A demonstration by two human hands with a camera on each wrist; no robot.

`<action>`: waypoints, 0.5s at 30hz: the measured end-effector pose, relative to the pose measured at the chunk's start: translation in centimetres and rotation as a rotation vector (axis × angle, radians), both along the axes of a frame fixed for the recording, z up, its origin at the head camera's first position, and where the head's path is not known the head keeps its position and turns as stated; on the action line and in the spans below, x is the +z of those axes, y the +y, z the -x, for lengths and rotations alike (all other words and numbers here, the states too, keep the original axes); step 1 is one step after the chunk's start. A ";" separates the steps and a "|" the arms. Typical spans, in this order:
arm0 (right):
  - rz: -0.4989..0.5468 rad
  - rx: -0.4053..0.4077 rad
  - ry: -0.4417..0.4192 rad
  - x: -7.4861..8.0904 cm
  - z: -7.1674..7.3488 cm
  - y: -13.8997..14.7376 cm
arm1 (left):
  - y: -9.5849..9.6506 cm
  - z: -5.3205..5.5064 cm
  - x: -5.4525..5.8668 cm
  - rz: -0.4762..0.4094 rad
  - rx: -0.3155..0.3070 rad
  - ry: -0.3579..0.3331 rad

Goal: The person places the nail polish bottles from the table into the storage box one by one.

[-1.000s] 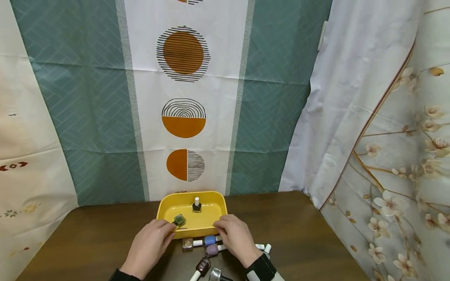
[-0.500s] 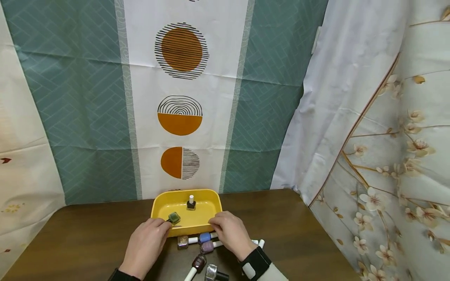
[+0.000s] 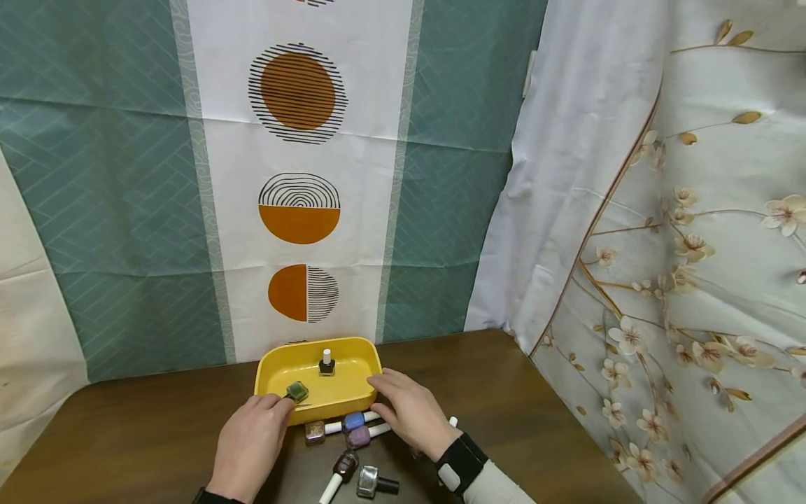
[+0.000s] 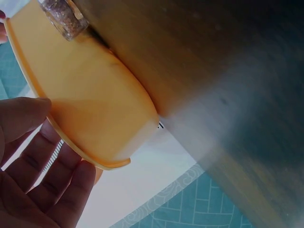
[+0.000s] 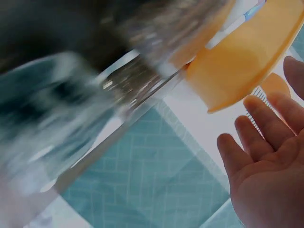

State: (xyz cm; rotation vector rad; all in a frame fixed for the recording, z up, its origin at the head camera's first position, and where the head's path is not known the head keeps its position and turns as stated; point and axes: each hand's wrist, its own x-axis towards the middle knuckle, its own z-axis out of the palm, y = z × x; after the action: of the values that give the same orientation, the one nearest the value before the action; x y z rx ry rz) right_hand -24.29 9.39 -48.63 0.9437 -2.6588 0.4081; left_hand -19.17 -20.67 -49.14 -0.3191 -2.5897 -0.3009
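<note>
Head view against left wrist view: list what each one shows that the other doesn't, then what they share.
Only the head view shows the inside of the yellow tray, with the green bottle and black bottle in it, and the silver bottle. Only the left wrist view shows the palm side of the left hand. Both show the tray's outer wall, the table and the brown glittery bottle.

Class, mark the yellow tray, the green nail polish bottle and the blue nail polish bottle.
Yellow tray point(image 3: 334, 411), head view: its outer near wall.
Green nail polish bottle point(image 3: 298, 391), head view: its body.
Blue nail polish bottle point(image 3: 354, 421), head view: its body.
</note>
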 end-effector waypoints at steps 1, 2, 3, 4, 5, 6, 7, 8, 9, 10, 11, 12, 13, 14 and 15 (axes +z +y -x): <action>-0.005 -0.001 -0.009 0.0 -0.2 0.3 | -0.1 0.0 0.0 -0.002 0.005 -0.008; -0.009 -0.002 -0.025 0.1 -0.4 0.7 | -0.1 0.0 0.0 -0.003 0.009 -0.015; -0.018 -0.006 -0.041 0.2 -0.6 1.1 | -0.2 -0.1 0.0 -0.005 0.013 -0.021; -0.025 -0.007 -0.053 0.2 -0.8 1.5 | -0.2 -0.1 0.0 -0.006 0.015 -0.026; -0.035 -0.011 -0.066 0.3 -1.1 1.9 | -0.2 -0.2 0.1 -0.006 0.017 -0.031; -0.042 -0.013 -0.077 0.3 -1.3 2.4 | -0.2 -0.2 0.1 -0.006 0.019 -0.037; -0.047 -0.016 -0.086 0.3 -1.6 2.9 | -0.2 -0.2 0.1 -0.006 0.018 -0.040; -0.051 -0.021 -0.091 0.3 -1.8 3.4 | -0.2 -0.2 0.1 -0.008 0.018 -0.044; -0.056 -0.025 -0.091 0.3 -2.1 3.9 | -0.2 -0.2 0.2 -0.007 0.017 -0.051; -0.060 -0.028 -0.087 0.2 -2.3 4.4 | -0.1 -0.2 0.2 -0.008 0.014 -0.057; -0.062 -0.031 -0.084 0.2 -2.6 4.9 | -0.1 -0.2 0.2 -0.009 0.014 -0.059; -0.063 -0.033 -0.079 0.1 -2.8 5.4 | -0.1 -0.1 0.2 -0.010 0.014 -0.061; -0.061 -0.034 -0.073 0.1 -3.0 5.9 | 0.0 -0.1 0.2 -0.011 0.015 -0.061; -0.060 -0.035 -0.068 0.1 -3.3 6.3 | 0.0 -0.1 0.3 -0.012 0.016 -0.059; -0.061 -0.036 -0.063 0.0 -3.5 6.7 | 0.0 -0.1 0.3 -0.012 0.016 -0.057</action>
State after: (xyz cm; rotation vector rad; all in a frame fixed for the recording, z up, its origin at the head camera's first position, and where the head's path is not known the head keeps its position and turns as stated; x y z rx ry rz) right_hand -20.82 16.10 -48.59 0.9129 -2.7557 0.3569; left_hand -19.11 -20.65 -48.86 -0.2899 -2.6441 -0.3244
